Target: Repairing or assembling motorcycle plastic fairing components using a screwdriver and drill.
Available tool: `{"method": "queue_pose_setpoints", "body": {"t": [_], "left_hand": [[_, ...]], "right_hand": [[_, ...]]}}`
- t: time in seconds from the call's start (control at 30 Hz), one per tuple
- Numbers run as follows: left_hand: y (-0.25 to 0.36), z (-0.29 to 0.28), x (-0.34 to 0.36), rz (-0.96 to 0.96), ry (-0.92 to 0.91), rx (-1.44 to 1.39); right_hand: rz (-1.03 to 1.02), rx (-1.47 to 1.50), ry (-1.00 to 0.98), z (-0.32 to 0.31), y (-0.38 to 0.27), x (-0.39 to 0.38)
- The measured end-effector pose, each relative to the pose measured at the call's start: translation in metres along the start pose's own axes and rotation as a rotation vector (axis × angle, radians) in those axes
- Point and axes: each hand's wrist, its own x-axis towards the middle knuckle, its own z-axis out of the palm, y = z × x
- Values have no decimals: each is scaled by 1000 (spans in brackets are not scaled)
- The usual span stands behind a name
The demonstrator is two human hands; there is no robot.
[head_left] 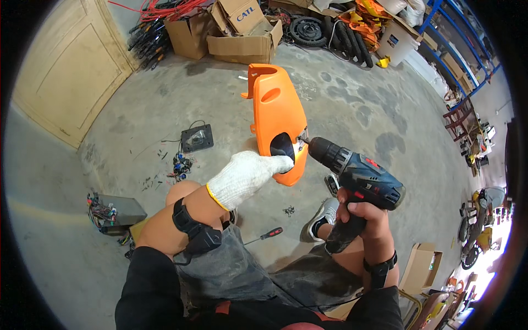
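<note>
A white knitted glove with a yellow cuff covers my left hand (242, 175), which grips the lower end of an orange plastic body panel (279, 110), thumb at the rim of its dark oval opening. The panel stands upright before me, an arm with a hooked end at its top left. Bare fingers of my right hand (366, 213) wrap the handle of a blue and black cordless drill (369, 177). Its bit points left and meets, or nearly meets, a small metal piece (303, 136) on the panel's right edge; contact is unclear.
On the concrete floor lie a red-and-black screwdriver (271, 233), a small heap of screws (289, 210), a black square part with a cable (197, 138) and tangled connectors (180, 166). A grey box with wires (124, 210) sits left. Cardboard boxes (242, 47) and tyres (308, 31) stand behind.
</note>
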Motion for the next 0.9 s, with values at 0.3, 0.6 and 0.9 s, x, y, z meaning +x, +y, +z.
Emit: {"method": "queue_pose_setpoints", "body": {"t": [0.3, 0.6, 0.9], "left_hand": [[-10, 2, 9, -9, -22, -12], [-34, 5, 21, 159, -26, -52], [-33, 4, 27, 48, -112, -142]], "right_hand": [[7, -8, -16, -2, 0, -2], [5, -26, -24, -1, 2, -1], [-26, -166, -50, -4, 3, -3]]}}
